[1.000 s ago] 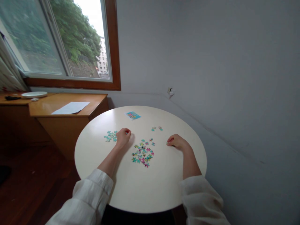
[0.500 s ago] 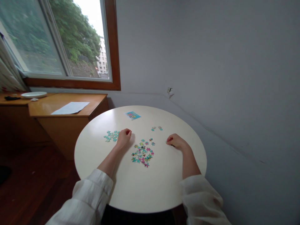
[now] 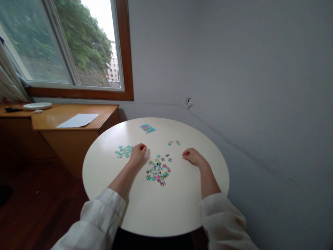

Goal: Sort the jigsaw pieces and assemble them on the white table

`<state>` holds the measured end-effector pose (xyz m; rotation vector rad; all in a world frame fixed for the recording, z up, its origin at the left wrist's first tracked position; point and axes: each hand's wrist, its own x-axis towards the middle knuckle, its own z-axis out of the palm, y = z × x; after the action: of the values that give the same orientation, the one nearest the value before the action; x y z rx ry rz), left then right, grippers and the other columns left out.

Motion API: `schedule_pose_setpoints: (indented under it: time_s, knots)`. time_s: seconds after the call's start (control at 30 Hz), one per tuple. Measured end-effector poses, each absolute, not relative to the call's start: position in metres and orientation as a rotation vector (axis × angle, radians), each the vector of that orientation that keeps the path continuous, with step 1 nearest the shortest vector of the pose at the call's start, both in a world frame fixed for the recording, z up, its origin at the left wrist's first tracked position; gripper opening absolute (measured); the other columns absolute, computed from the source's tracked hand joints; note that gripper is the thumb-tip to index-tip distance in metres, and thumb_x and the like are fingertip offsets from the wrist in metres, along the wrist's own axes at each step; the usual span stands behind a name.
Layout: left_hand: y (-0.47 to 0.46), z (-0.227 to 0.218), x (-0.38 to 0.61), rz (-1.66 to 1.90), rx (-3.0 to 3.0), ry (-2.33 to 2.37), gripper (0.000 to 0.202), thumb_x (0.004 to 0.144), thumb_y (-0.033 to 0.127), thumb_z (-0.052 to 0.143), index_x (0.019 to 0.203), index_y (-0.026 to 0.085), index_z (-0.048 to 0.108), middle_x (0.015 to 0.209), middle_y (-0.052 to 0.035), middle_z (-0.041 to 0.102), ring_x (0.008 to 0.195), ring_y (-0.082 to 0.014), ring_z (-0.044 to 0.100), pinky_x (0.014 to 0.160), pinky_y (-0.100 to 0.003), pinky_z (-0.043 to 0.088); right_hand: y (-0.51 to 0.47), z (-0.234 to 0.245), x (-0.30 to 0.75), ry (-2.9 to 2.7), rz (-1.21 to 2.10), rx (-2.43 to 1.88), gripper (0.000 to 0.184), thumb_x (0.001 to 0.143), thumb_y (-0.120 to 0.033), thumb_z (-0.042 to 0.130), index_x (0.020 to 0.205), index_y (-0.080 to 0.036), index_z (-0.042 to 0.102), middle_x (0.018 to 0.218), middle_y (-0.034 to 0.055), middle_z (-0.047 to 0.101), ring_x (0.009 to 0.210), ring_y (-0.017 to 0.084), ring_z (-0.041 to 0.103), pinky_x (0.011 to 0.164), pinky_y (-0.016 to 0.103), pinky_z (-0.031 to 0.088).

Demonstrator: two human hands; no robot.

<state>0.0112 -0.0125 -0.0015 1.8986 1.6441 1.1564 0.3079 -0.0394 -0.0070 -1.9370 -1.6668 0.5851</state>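
My left hand (image 3: 138, 152) is at about 11 o'clock on the round white worktop (image 3: 166, 211), its fingers curled in; I cannot tell whether anything is pinched under them. My right hand (image 3: 194, 157), at 2 o'clock, has its fingertips bunched and pointing to 9; whether a piece sits between them I cannot tell either, since they hide whatever is there. Just beside my left hand, toward 10 o'clock, lies a group of teal pieces (image 3: 123, 151), and my knuckles overlap its near side in view. If I swung that wrist outward, I judge it could scatter them. Between my forearms, in the middle, is the mixed pile (image 3: 158, 171), pink, yellow and teal, with some pieces overlapping; a low sweep of my left forearm toward 4 o'clock might drag it and blend the two groups. Near 1 o'clock, beyond my right hand, are two small bits of puzzle (image 3: 178, 142) set apart from each other, and a careless forward reach could knock them askew. A picture card (image 3: 147, 128) lies flat near 12, well away from both hands; a brush against it could turn it. Pieces this flat would, I think, slip easily on so smooth a top if my pinch came down off-centre.
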Motion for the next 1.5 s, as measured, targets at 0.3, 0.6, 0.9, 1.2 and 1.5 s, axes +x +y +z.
schedule_pose_setpoints:
  time_s: [0.3,0.6,0.9,1.2,1.5]
  knots:
    - [-0.011,-0.003,0.011,1.154,1.905,1.630,0.022,0.072,0.024,0.046,0.073,0.013,0.065,0.067,-0.0054,0.065,0.063,-0.0147,0.056,0.060,-0.025,0.040,-0.039,-0.003,0.301,-1.766,0.544,-1.837,0.012,0.058,-0.012,0.063,0.069,-0.017,0.064,0.066,0.0000,0.062,0.060,0.010,0.052,0.059,0.020,0.039]
    - [-0.017,0.002,0.014,1.170,1.873,1.598,0.022,0.074,0.026,0.046,0.074,0.014,0.065,0.069,-0.0051,0.065,0.065,-0.0151,0.057,0.061,-0.026,0.041,-0.033,-0.003,0.256,-1.645,0.661,-1.441,0.014,0.066,-0.017,0.052,0.076,-0.015,0.061,0.070,0.0014,0.061,0.066,0.012,0.055,0.063,0.024,0.043]
    - [-0.033,0.013,0.031,1.060,2.069,1.356,0.023,0.074,0.029,0.049,0.074,0.014,0.066,0.070,-0.0045,0.064,0.063,-0.0129,0.053,0.062,-0.024,0.041,-0.040,-0.001,0.202,-1.522,1.004,-1.070,0.026,0.060,-0.025,0.062,0.084,-0.015,0.060,0.063,-0.0004,0.060,0.058,0.011,0.054,0.055,0.023,0.042]
    - [-0.040,0.007,0.039,0.968,2.010,1.217,0.021,0.071,0.029,0.051,0.069,0.012,0.064,0.059,-0.0006,0.057,0.055,-0.0097,0.045,0.055,-0.022,0.035,-0.043,-0.002,0.194,-1.491,1.041,-1.018,0.025,0.057,-0.026,0.067,0.077,-0.014,0.059,0.056,-0.0019,0.058,0.051,0.010,0.051,0.050,0.023,0.038]
    - [-0.018,0.001,0.024,1.117,1.797,1.363,0.016,0.074,0.021,0.045,0.064,0.012,0.055,0.058,0.0012,0.052,0.056,-0.0094,0.045,0.055,-0.021,0.035,-0.032,-0.014,0.203,-1.456,0.839,-1.100,0.028,0.058,-0.035,0.066,0.076,-0.015,0.059,0.052,-0.0036,0.052,0.047,0.009,0.045,0.045,0.022,0.034]
